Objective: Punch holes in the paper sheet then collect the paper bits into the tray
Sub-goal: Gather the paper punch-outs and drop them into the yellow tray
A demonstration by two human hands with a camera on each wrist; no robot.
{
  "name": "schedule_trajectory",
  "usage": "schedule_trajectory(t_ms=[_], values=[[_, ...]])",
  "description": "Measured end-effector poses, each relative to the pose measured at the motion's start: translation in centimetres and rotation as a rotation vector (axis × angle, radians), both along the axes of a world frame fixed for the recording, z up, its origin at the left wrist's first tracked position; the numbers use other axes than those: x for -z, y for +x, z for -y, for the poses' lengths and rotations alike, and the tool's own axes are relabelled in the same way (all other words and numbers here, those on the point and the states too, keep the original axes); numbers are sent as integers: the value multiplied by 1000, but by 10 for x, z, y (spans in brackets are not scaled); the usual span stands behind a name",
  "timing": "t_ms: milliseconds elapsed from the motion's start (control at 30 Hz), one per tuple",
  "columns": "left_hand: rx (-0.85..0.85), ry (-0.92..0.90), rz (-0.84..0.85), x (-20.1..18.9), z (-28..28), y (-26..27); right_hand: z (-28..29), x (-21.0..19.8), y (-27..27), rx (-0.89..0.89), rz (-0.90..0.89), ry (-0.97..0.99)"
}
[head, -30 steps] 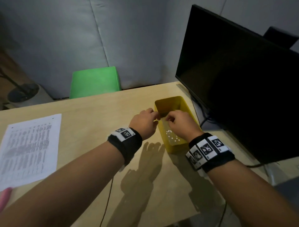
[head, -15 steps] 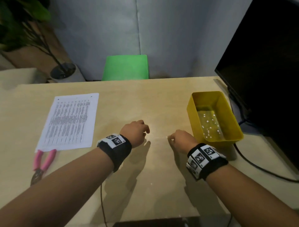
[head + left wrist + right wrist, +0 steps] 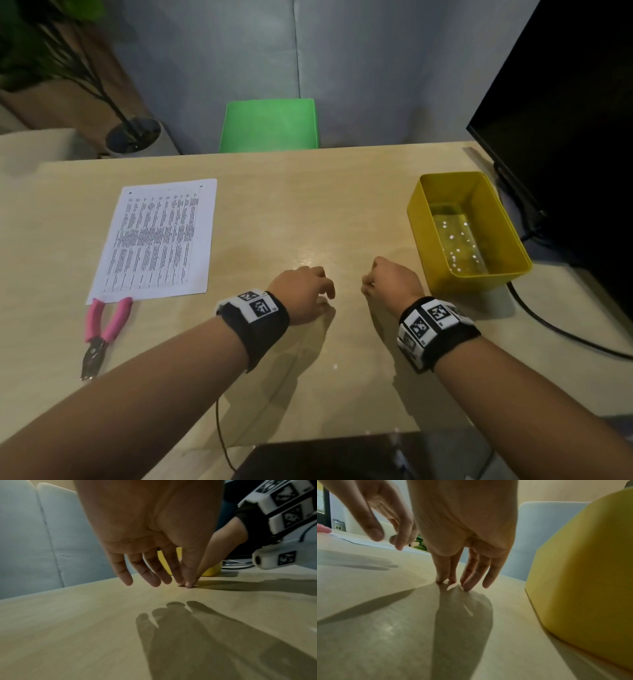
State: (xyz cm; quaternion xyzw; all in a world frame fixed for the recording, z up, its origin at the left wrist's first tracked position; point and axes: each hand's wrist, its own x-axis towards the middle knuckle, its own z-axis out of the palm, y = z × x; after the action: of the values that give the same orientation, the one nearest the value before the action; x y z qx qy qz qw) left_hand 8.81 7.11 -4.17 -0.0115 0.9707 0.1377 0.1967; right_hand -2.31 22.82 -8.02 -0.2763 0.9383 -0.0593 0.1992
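Both hands press thumb and first fingertip together on the bare worktop (image 3: 274, 222), left hand (image 3: 301, 294) and right hand (image 3: 394, 284). I cannot see any bit pinched. Tiny bits could slip, missing the yellow tray (image 3: 424, 219) beside the right hand.

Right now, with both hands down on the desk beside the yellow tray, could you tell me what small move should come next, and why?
Probably lift whatever the right hand has pinched into the yellow tray. Its fingertips meet on the desk, the left hand likewise, and white paper bits already lie inside; any bit under either hand is too small to see.
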Motion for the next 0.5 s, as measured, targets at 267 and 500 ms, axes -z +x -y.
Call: schedule_trajectory(t_ms=[267,500], values=[[263,-87,120,5,-34,25,4,-1,10,-47,-53,-20],[263,-150,96,17,-42,34,0,1,13,-51,-55,-71]])
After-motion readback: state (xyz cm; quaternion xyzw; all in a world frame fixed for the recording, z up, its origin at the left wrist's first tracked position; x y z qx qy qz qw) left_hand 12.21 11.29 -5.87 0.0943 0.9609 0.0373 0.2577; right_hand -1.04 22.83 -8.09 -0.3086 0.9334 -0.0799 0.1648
